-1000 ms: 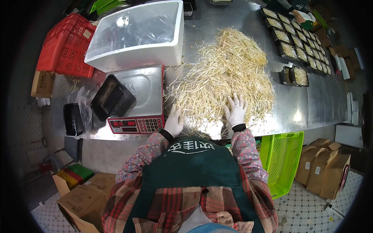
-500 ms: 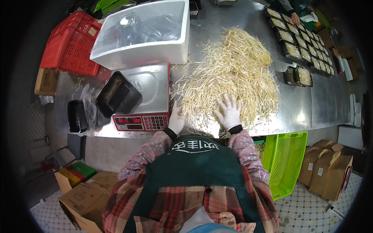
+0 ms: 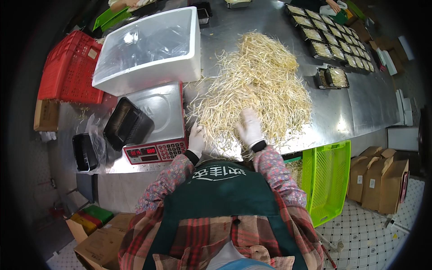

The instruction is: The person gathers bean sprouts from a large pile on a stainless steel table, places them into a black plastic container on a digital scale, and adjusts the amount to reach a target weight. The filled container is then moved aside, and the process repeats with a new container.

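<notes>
A big loose heap of pale bean sprouts (image 3: pixel 258 81) lies on the steel table (image 3: pixel 360 112). Both my hands wear white gloves. My left hand (image 3: pixel 196 138) rests on the near left edge of the heap, right beside the scale (image 3: pixel 157 112). My right hand (image 3: pixel 249 128) lies flat on the near side of the heap with its fingers spread. Neither hand holds anything that I can make out.
A stack of black trays (image 3: pixel 126 123) leans on the scale; another black tray (image 3: pixel 84 151) lies further left. Behind stand a white foam box (image 3: pixel 148 45) and a red crate (image 3: pixel 67 67). Filled trays (image 3: pixel 333 36) line the far right. A green crate (image 3: pixel 326 180) and cardboard boxes (image 3: pixel 378 180) stand on the floor.
My right hand has slid a little to the left over the sprouts, closer to my left hand. My left hand stays at the heap's edge by the scale.
</notes>
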`<action>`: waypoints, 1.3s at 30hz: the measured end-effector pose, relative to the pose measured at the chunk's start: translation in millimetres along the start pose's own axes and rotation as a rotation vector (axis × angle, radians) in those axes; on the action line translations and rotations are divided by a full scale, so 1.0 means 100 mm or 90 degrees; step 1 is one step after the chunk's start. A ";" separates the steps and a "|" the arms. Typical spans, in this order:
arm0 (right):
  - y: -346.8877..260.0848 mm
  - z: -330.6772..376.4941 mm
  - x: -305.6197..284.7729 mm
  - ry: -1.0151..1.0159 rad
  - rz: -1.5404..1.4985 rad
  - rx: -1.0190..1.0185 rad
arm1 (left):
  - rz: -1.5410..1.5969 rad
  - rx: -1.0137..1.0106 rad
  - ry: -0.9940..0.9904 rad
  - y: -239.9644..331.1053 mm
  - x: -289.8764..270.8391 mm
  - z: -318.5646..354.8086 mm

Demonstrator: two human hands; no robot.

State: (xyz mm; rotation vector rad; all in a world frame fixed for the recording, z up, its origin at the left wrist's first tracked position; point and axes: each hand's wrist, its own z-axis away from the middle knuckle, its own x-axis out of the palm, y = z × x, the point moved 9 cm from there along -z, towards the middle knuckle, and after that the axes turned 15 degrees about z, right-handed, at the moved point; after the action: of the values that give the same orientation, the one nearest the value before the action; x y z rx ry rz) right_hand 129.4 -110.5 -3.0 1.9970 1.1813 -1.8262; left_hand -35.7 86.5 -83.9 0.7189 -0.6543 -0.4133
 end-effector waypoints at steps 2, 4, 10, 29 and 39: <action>-0.68 0.10 0.30 -0.226 0.136 -0.110 | 0.007 -0.034 0.034 0.09 0.12 0.11; -0.77 0.03 0.25 -0.256 0.013 -0.102 | 0.002 -0.038 0.037 0.09 0.11 0.15; -0.11 -0.26 -0.07 -0.030 0.156 0.072 | 0.004 -0.034 0.000 0.07 0.09 0.08; -0.54 0.11 0.04 -0.133 0.179 -0.037 | -0.017 -0.021 0.041 0.13 0.03 0.10; 0.81 0.05 -0.56 0.036 -0.066 0.223 | 0.008 -0.036 0.026 0.11 0.02 0.10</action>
State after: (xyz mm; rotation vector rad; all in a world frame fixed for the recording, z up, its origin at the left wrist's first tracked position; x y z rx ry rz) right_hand 182.6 -191.1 17.5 2.2177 1.0560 -2.1696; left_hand -39.6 88.0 -68.9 0.6674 -0.6058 -0.4022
